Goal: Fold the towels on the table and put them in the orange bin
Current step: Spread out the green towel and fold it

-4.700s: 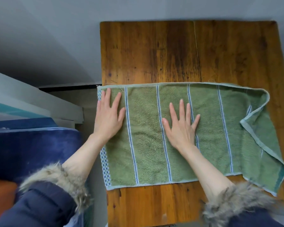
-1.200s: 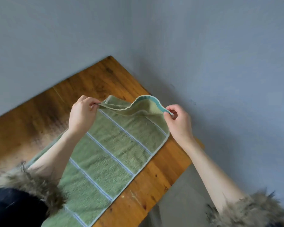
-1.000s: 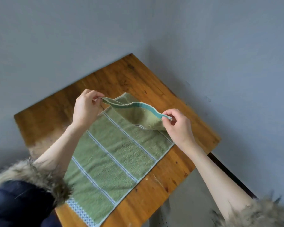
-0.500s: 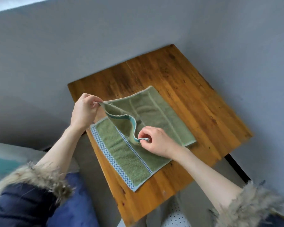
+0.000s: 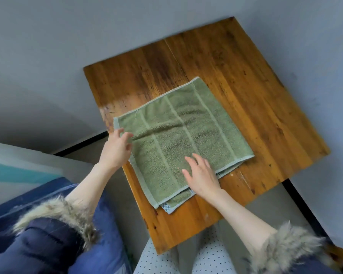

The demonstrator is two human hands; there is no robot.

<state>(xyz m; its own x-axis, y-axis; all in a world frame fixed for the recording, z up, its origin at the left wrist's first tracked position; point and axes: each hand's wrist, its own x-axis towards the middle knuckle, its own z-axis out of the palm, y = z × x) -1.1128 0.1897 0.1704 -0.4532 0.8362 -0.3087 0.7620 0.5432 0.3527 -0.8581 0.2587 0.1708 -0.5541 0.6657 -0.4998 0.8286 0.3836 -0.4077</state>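
a: where is the head camera looking from?
b: it's looking steeply down from above the wooden table (image 5: 246, 99), tilting askew, sitting close over the forearms, facing the grey wall corner.

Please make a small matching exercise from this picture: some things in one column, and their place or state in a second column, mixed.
Things:
1. towel
2. left hand
3. right hand
4. table

Places or states:
A. at the towel's left edge
B. wooden, under the towel
C. open, over the towel's near part
D. green, folded over

Pairs: 1-D, 2-A, 3-C, 4-B
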